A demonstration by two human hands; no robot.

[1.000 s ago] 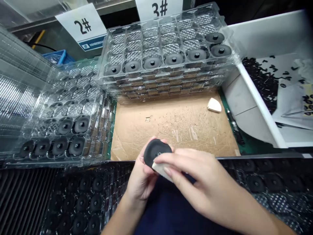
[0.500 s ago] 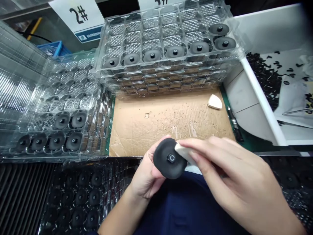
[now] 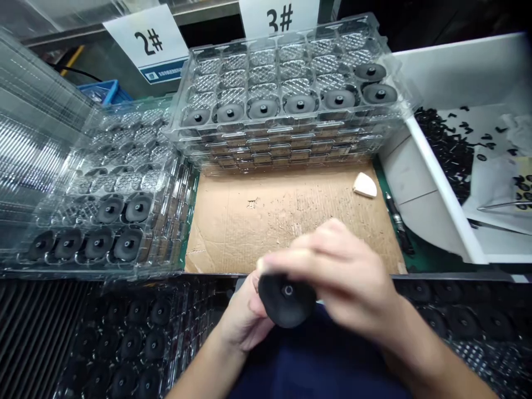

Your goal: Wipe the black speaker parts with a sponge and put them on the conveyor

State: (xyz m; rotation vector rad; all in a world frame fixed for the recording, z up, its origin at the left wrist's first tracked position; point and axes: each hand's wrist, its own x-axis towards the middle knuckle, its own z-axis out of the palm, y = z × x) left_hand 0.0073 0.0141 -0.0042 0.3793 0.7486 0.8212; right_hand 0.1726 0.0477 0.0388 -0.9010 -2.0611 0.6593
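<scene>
My left hand (image 3: 243,316) is closed around the edge of a black, round, dish-shaped part (image 3: 286,307). A short hollow stem stands at the part's middle and faces me. Over its upper rim lies my right hand (image 3: 344,271), smeared by motion, with its fingers pinched together. A small pale tip (image 3: 261,266) shows at those fingers, seemingly the end of the white block; the rest of it is hidden. Another white block (image 3: 364,185), rounded on one side, rests on the cardboard sheet (image 3: 233,221) beyond my hands.
Stacked clear trays (image 3: 266,124) stand at the back, the top one partly filled with black parts. More clear trays (image 3: 137,227) are on the left. A white bin (image 3: 440,205) with small black pieces is at right, beside a black pen (image 3: 399,224). Dark trays (image 3: 128,343) sit below the table edge.
My right hand has swept left across the top of the black part, carrying the white block along the rim. The part sits slightly lower in view, and the camera has tilted up a little.
</scene>
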